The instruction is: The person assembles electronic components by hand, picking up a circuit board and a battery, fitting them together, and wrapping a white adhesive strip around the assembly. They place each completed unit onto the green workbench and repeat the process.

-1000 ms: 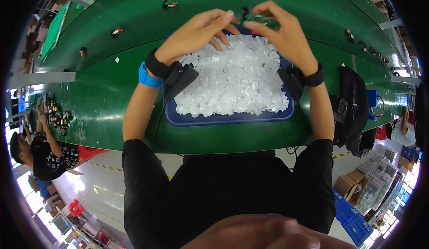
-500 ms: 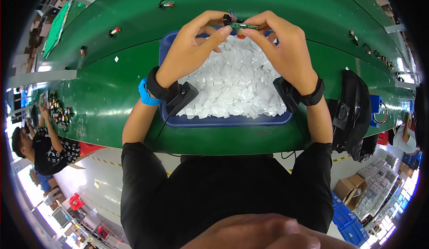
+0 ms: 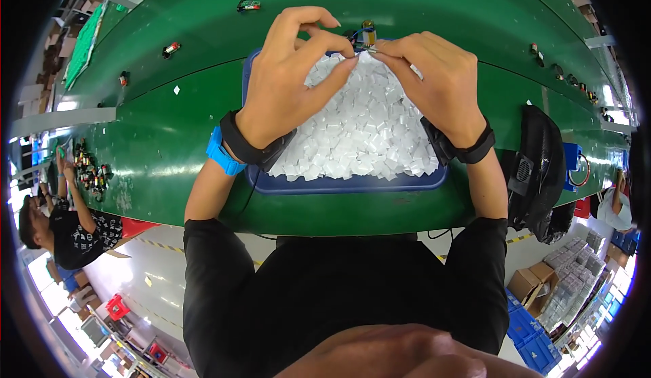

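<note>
Above the far edge of a blue tray [image 3: 352,185], my right hand [image 3: 441,73] pinches a small circuit board [image 3: 370,47], seen nearly edge-on. A yellowish cylinder [image 3: 368,32] and thin dark wires show just beyond it. My left hand [image 3: 291,80] has thumb and forefinger closed beside the board's left end, its other fingers curled above. Whatever is between those fingertips is too small to make out. Below both hands, the tray holds a heap of small white square pieces [image 3: 366,127].
Small circuit assemblies [image 3: 249,5] lie scattered across the green table [image 3: 156,127]. More are piled at the left [image 3: 91,168], beside a co-worker [image 3: 74,232]. At the right are a black bag [image 3: 542,168] and a blue box [image 3: 573,166].
The board has turned from showing its green face to nearly edge-on, bringing the yellowish cylinder into view. My left hand has shifted its grip, with its upper fingers lifted.
</note>
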`<move>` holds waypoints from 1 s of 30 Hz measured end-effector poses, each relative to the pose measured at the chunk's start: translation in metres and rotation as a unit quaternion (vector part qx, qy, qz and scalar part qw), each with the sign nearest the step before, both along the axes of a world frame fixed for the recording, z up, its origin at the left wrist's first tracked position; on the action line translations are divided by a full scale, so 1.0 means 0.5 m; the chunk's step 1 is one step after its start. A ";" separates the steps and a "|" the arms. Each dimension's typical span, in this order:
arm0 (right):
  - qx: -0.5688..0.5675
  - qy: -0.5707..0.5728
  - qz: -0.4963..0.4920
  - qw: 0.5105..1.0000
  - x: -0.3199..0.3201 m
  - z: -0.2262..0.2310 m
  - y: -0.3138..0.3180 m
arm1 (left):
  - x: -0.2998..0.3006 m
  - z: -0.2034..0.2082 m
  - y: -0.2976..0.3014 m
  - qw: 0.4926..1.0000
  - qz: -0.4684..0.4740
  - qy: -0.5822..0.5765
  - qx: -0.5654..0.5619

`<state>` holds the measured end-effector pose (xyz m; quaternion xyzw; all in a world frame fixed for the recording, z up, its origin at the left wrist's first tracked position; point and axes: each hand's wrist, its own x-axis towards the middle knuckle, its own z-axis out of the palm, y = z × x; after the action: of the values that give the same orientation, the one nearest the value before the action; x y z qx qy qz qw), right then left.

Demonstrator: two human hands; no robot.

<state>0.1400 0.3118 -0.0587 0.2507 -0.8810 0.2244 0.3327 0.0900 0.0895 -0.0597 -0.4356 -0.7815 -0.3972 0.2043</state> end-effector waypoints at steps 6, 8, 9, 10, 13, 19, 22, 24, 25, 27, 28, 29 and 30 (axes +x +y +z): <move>-0.011 0.039 0.022 0.999 -0.001 0.000 0.005 | 0.006 0.013 -0.010 0.992 -0.051 -0.115 0.034; 0.000 0.063 0.039 0.997 0.002 0.006 0.003 | -0.004 0.017 -0.019 0.981 -0.060 -0.172 0.071; 0.006 0.075 0.047 0.996 0.004 0.008 0.001 | -0.009 0.020 -0.024 0.945 -0.079 -0.310 0.069; 0.006 0.075 0.048 0.996 0.005 0.008 0.000 | -0.013 0.026 -0.028 0.890 -0.097 -0.441 0.065; 0.012 0.079 0.080 0.994 0.007 0.009 0.003 | -0.012 0.040 -0.023 0.800 -0.131 -0.581 0.073; -0.123 -0.101 0.119 0.980 0.013 0.024 -0.010 | -0.014 0.026 -0.031 0.807 -0.151 -0.568 0.064; -0.255 -0.270 0.103 0.923 0.025 0.029 -0.012 | -0.007 0.019 -0.030 0.829 -0.156 -0.532 0.075; -0.299 -0.336 0.086 0.889 0.026 0.023 -0.011 | -0.002 0.019 -0.026 0.839 -0.160 -0.514 0.081; -0.321 -0.368 0.077 0.870 0.026 0.020 -0.010 | 0.002 0.022 -0.024 0.846 -0.155 -0.505 0.077; -0.300 -0.365 0.072 0.878 0.025 0.016 -0.007 | 0.007 0.024 -0.017 0.859 -0.145 -0.487 0.071; -0.279 -0.363 0.069 0.887 0.025 0.014 -0.005 | 0.006 0.022 -0.016 0.858 -0.146 -0.487 0.071; -0.258 -0.359 0.065 0.894 0.025 0.013 -0.003 | 0.006 0.019 -0.015 0.858 -0.149 -0.487 0.070; -0.259 -0.360 0.063 0.894 0.025 0.017 0.001 | 0.005 0.015 -0.014 0.857 -0.152 -0.487 0.068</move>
<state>0.1527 0.3123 -0.0502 0.1134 -0.8336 0.5397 0.0314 0.0924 0.0823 -0.0520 -0.2849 -0.6761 -0.6372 -0.2361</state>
